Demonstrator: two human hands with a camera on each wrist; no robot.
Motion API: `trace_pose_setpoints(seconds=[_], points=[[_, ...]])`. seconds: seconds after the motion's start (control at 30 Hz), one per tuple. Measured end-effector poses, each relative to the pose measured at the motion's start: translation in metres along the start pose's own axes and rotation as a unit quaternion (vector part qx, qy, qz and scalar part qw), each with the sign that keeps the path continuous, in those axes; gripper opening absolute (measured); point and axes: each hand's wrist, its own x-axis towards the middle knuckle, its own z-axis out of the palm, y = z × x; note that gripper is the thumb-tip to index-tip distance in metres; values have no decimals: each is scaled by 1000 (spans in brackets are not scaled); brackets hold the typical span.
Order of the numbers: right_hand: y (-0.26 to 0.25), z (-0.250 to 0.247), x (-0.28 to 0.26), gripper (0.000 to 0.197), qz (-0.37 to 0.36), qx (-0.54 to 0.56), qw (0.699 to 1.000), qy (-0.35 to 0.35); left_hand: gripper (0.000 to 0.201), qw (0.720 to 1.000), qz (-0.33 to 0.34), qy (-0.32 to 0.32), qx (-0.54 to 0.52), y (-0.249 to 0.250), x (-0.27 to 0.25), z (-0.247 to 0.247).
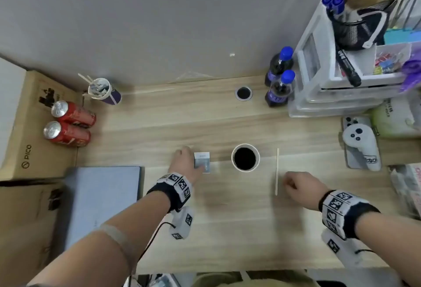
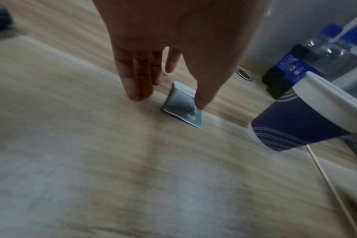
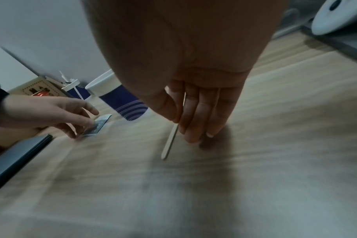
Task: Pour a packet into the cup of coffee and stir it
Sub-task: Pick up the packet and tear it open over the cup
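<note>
2 bare hands reach down onto a pale wooden desk (image 1: 227, 229), seen from above. At the far left edge stand 2 red soda cans (image 1: 68, 125) beside a cardboard box (image 1: 20, 127).

Moving right, the left hand (image 1: 184, 163) is at the packet (image 1: 202, 162), a small, flat, silver-grey square sachet lying on the desk just left of the cup. The left wrist view shows its near edge tipped up off the wood, the thumb tip touching its top face and the other fingers (image 2: 137, 80) straight, their tips on the desk beside it. Nothing is pinched yet.

Next comes the cup of coffee (image 1: 245, 158), a dark blue paper cup with a white rim, upright and filled with black coffee.

Right of the cup lies a thin wooden stir stick (image 1: 276, 171), flat on the desk. The right hand (image 1: 303, 187) rests just beside it, fingers loosely extended with tips on the wood, possibly touching the stick but not gripping it.

This looks like the very first step: picking up the packet. The next move likely calls for pinching the raised edge, lifting, then tearing it open.
</note>
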Motion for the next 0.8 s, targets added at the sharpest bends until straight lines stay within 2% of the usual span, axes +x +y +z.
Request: trace_pose_setpoints(seconds=[0.07,0.13,0.23,0.37,0.43,0.53,0.57,0.67,0.8], points=[[-1,-6,11,16,8,31,999,27,74,999,12,-5,31,7,3,2],[-8,-13,18,17,7,41,999,33,74,999,23,-14,41,14,1,4],[-10,-13,22,17,4,58,997,45,55,998,39,-17,36,18,4,7],[-9,-8,15,17,5,82,995,57,43,999,33,-33,25,18,12,3],[-10,-7,8,17,3,89,994,59,31,997,49,-50,16,18,16,1],[-16,-12,5,17,-5,106,992,72,7,996,71,-54,-26,22,14,-8],[-19,-15,3,16,-8,115,990,80,9,994,74,-52,-54,23,12,-12],[-37,-28,-4,14,-45,152,981,116,16,984,92,-38,-147,29,-4,-30],[-86,-53,-9,4,-141,220,953,151,17,961,174,-56,-208,48,-32,-57]])
